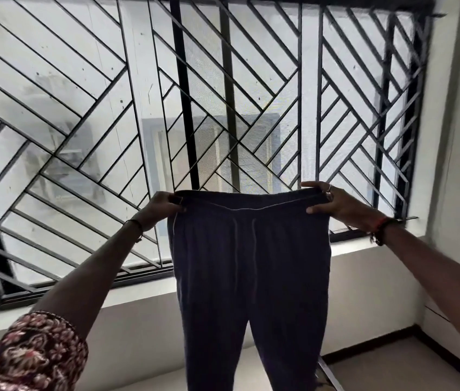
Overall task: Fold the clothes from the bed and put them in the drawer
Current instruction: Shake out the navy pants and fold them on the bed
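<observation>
A pair of dark navy trousers (251, 266) with a pale drawstring hangs full length in front of me, held up by its waistband. My left hand (164, 206) grips the left end of the waistband. At the waistband's right end, my right hand (333, 203) pinches the cloth between thumb and fingers. Both arms are stretched out and raised. The two legs drop out of the bottom of the frame. Neither the bed nor the drawer is in view.
A large window with a black diagonal metal grille (195, 108) fills the wall behind the trousers, above a pale sill (364, 258). White walls meet in a corner at the right (426, 277). A strip of floor (392, 362) shows at lower right.
</observation>
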Demonstrator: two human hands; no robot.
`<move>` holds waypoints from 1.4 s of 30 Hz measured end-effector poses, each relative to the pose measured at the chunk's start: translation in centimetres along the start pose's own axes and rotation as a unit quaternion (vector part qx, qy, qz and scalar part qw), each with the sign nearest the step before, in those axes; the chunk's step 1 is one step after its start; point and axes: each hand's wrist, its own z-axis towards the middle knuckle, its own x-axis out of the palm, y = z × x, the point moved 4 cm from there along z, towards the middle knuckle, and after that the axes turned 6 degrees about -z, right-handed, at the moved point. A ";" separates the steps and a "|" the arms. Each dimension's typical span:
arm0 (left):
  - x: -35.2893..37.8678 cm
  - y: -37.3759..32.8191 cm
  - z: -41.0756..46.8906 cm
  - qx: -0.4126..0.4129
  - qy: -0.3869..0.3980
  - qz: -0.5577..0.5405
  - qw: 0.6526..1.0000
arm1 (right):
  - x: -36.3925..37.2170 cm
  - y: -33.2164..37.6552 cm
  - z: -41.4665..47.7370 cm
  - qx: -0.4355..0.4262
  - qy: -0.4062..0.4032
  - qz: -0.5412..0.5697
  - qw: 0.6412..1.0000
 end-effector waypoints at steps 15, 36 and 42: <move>-1.5 -0.8 1.9 0.073 -0.070 0.216 0.971 | -2.5 -0.8 2.6 0.008 -0.123 -0.168 0.978; 0.3 1.2 1.1 0.080 -0.094 -0.096 0.988 | -1.7 -1.8 2.1 -0.048 -0.160 -0.058 0.984; 1.9 1.2 0.4 0.090 -0.082 -0.105 0.987 | -0.4 -2.6 2.1 -0.001 -0.163 -0.018 0.986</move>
